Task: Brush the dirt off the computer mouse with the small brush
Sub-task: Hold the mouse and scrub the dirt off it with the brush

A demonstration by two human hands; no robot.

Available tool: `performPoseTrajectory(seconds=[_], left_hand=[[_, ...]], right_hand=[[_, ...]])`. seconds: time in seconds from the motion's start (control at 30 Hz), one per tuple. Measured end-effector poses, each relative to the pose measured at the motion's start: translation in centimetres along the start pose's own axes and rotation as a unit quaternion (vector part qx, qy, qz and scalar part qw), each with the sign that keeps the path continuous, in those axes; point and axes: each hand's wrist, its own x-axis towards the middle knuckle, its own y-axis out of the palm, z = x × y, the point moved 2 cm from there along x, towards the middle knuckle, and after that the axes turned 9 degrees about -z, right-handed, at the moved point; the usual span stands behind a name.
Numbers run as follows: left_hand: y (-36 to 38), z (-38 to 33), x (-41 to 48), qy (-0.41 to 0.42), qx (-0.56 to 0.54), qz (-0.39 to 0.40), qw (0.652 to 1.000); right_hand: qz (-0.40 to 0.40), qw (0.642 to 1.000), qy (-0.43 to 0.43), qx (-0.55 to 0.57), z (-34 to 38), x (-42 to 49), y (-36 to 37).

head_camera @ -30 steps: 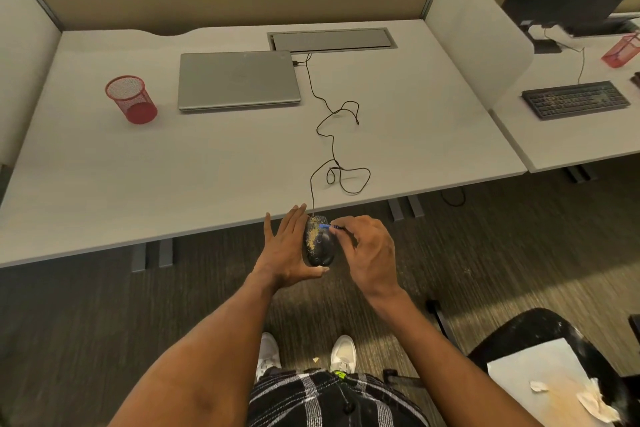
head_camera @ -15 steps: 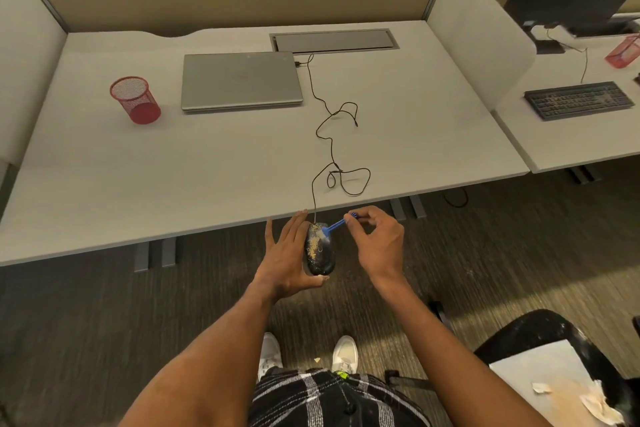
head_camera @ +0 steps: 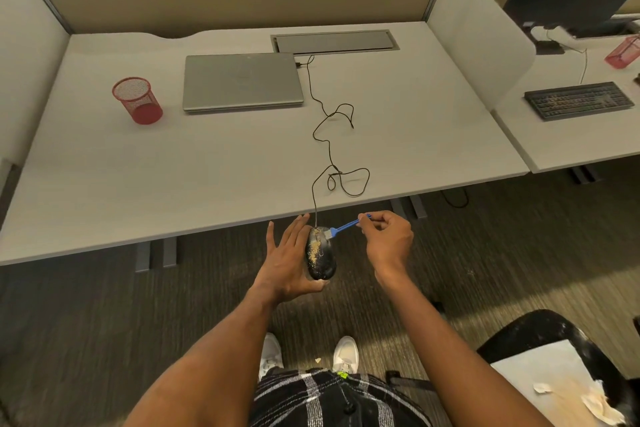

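A grey office desk [head_camera: 242, 163] carries a closed laptop [head_camera: 242, 81], a red mesh cup [head_camera: 138, 100] and a loose black cable [head_camera: 329, 149] that trails over its front edge. Just off that edge, above the carpet, the left hand [head_camera: 287, 260] cradles the computer mouse [head_camera: 320, 253], tan dirt [head_camera: 314, 249] on its top. The right hand [head_camera: 388, 239] pinches the small blue brush [head_camera: 343, 228], bristles touching the mouse's front end.

The person's arms were bare to the frame's bottom edge. Black-and-white plaid shorts [head_camera: 332, 399] filled the lower centre, with white sneakers [head_camera: 344, 354] just above them.
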Motion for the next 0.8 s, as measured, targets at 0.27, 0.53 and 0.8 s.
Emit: performPoseTrajectory(seconds=[0.27,0.53,0.8], left_hand=[[0.2,0.0,0.1,0.0,0.009,0.01,1.0],[0.1,-0.2,0.2,0.003,0.008,0.004,1.0],[-0.1,0.1,0.2,0.002,0.011,-0.007,1.0]], right_hand=[[-0.022,0.998,0.046,0.039,1.0,0.0,0.2],[-0.025,0.982,0.163,0.096,0.4,-0.2,1.9],[-0.068,0.99,0.117,0.039,0.5,-0.1,0.6]])
